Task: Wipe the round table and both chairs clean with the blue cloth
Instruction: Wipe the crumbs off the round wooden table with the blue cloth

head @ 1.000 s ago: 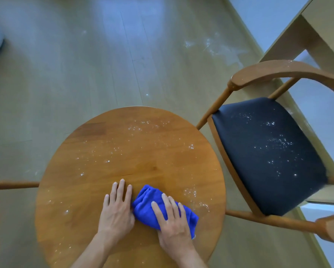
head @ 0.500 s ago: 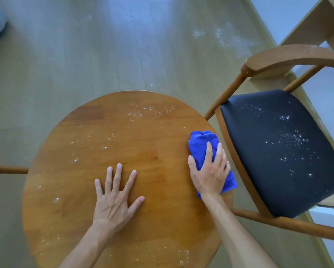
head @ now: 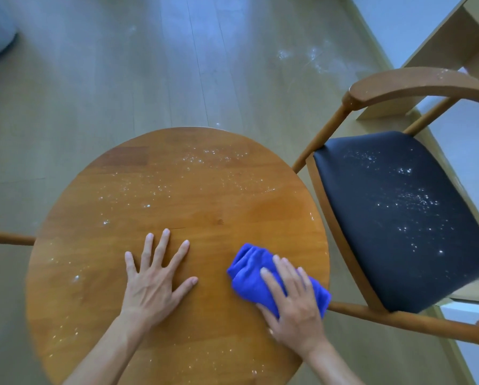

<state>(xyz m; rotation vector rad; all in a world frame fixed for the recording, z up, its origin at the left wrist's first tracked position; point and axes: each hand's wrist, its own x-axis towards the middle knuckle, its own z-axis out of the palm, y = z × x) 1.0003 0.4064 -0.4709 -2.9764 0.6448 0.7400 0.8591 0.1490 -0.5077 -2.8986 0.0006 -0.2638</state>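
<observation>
Since half a second ago the right hand [head: 292,302] has drawn the bunched blue cloth [head: 256,276] from the right rim of the round wooden table [head: 205,190] nearer. Straight fingers press on the cloth's near-right part; its far-left end sticks out. Left hand [head: 155,276] lies flat, fingers spread.

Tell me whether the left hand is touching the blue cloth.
Apart. The head view shows bare tabletop between the left hand, flat on the round table, and the blue cloth.
</observation>
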